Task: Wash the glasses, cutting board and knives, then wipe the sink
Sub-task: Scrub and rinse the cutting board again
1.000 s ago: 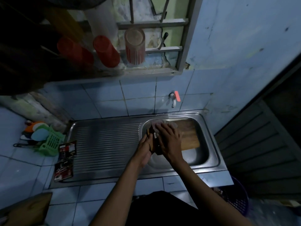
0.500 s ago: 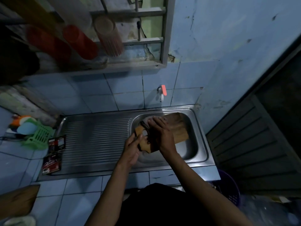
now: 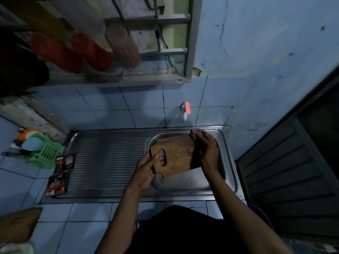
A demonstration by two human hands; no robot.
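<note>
Head view, looking down over a stainless sink (image 3: 230, 162) set into a blue-tiled surface (image 3: 77, 213).

Wooden cutting board (image 3: 174, 155) held above the sink basin, tilted, handle slot toward the left. Left hand (image 3: 146, 171) gripping the board at its handle end, thumb on the top face beside the slot, fingertips showing through the slot from beneath. Right hand (image 3: 206, 150) curled over the board's far right edge, fingers bent, pinching a small pale cloth or sponge (image 3: 192, 133) against the upper corner; exact kind of wiper not discernible. Both forearms reaching in from the lower edge of frame.

Ribbed draining board (image 3: 110, 160) to the left of the basin. White wall tap with an orange-red lever (image 3: 186, 110) mounted on the tiles above the basin; no water stream discernible. Two dark sachet packets (image 3: 61, 173) lying on the left end of the drainer. Green plastic basket (image 3: 46, 154) further left on the tiles, with pastel utensils (image 3: 32, 142) beside it. Two red tumblers (image 3: 73, 52) and one ribbed brownish tumbler (image 3: 122, 45) standing inverted on the window ledge above. Brown wooden item (image 3: 18, 222) at the lower left corner, only partly in frame. Dark louvred door (image 3: 293, 171) at the right. Knives not made out in this dim light.
</note>
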